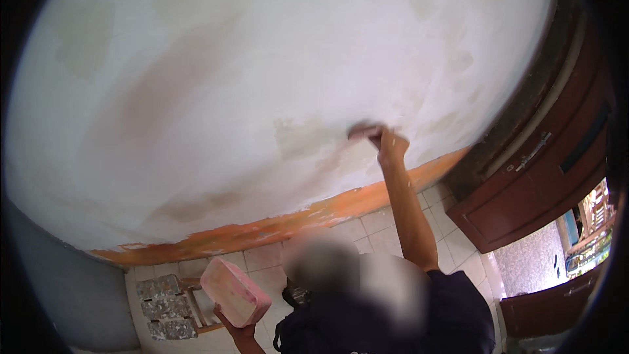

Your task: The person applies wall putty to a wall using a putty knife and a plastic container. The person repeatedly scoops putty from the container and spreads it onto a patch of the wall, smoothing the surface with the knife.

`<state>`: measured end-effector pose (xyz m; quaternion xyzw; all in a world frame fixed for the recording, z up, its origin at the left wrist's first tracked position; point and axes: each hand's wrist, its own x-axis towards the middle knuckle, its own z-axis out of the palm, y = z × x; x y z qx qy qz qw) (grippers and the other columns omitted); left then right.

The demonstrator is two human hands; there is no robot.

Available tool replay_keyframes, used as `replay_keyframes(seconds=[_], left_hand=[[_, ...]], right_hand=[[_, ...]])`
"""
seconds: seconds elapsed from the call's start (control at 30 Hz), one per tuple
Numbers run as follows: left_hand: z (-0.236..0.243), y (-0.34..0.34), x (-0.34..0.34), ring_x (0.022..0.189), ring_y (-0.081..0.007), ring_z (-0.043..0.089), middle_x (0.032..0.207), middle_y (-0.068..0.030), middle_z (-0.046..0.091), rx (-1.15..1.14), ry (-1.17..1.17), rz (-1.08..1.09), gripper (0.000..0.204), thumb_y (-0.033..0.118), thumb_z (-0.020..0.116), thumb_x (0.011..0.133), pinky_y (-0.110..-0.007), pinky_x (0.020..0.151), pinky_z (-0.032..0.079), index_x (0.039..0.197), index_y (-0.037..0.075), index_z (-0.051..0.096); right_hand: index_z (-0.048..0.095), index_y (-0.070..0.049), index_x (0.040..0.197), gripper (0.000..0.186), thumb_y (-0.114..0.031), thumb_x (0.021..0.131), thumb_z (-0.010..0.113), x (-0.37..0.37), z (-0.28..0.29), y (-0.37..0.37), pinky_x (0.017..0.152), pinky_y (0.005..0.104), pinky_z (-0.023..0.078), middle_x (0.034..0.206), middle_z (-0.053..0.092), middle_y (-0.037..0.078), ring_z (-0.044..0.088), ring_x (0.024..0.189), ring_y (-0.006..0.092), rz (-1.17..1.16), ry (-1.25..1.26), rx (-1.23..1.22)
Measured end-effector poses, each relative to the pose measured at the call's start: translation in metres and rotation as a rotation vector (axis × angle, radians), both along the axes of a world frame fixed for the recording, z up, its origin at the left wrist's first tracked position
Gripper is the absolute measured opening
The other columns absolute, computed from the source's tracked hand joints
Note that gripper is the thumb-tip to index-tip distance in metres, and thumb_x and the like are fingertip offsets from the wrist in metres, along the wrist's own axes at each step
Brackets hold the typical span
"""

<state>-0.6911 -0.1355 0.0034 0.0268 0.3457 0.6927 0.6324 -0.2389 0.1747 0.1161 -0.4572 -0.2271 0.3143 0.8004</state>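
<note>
Right hand (391,146), centre-right of frame, arm raised, fingers clamped on one small flat tool (362,132) pressed against the white wall (229,78); tool's long axis runs roughly horizontal, free end pointing frame-left. Left hand (237,332), bottom centre, grips from below one pink rectangular tub (234,292), long axis tilted upper-left to lower-right. Hands well apart. One orange band (262,228) along the wall base above the tiled floor (380,226). One brown door (537,157) at right. Wooden stool (196,308) lower left.
</note>
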Motion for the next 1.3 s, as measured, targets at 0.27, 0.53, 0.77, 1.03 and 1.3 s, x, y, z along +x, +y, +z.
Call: replay_keyframes(seconds=[0.27,0.53,0.77,1.03,1.3], left_hand=[[0.000,0.000,-0.004,0.118,-0.0318,0.045,0.132,-0.0088,0.044,0.033,0.008,-0.028,0.074,0.059,0.052,0.079,-0.051,0.094,0.042,0.136,0.014,0.036],[0.004,0.005,0.003,0.119,-0.0312,0.045,0.131,-0.0083,0.045,-0.014,-0.038,0.014,0.073,0.060,0.049,0.080,-0.052,0.094,0.042,0.136,0.015,0.037],[-0.007,-0.005,-0.007,0.119,-0.0311,0.045,0.132,-0.0082,0.044,-0.028,-0.042,0.041,0.074,0.059,0.050,0.079,-0.051,0.093,0.043,0.136,0.014,0.036],[-0.003,0.001,0.002,0.118,-0.0312,0.046,0.132,-0.0085,0.044,0.035,-0.057,0.014,0.076,0.058,0.052,0.078,-0.051,0.092,0.044,0.136,0.013,0.035],[-0.003,-0.008,-0.007,0.121,-0.0312,0.043,0.134,-0.0079,0.043,0.014,-0.023,0.030,0.075,0.060,0.051,0.079,-0.052,0.095,0.042,0.137,0.016,0.035]], right_hand=[[0.054,0.014,0.078,0.013,0.001,0.079,0.056,-0.010,0.072,-0.066,0.062,0.0336,0.057,0.079,0.060,0.019,0.063,0.067,0.0277,0.103,-0.067,0.173],[0.055,0.013,0.078,0.017,-0.003,0.084,0.055,-0.008,-0.057,-0.042,0.053,0.0333,0.056,0.076,0.061,0.016,0.063,0.065,0.0221,-0.160,-0.113,-0.368],[0.054,0.017,0.078,0.016,0.001,0.079,0.057,-0.038,0.114,-0.034,0.062,0.0344,0.058,0.081,0.061,0.020,0.063,0.069,0.0259,-0.028,0.002,0.170],[0.060,0.015,0.081,0.021,-0.005,0.082,0.054,-0.008,-0.049,-0.077,0.053,0.0305,0.052,0.074,0.062,0.015,0.062,0.065,0.0186,-0.219,-0.068,-0.351],[0.057,0.013,0.079,0.017,-0.004,0.082,0.057,-0.038,0.062,-0.025,0.064,0.0318,0.056,0.077,0.061,0.015,0.062,0.066,0.0212,-0.070,-0.072,0.111]])
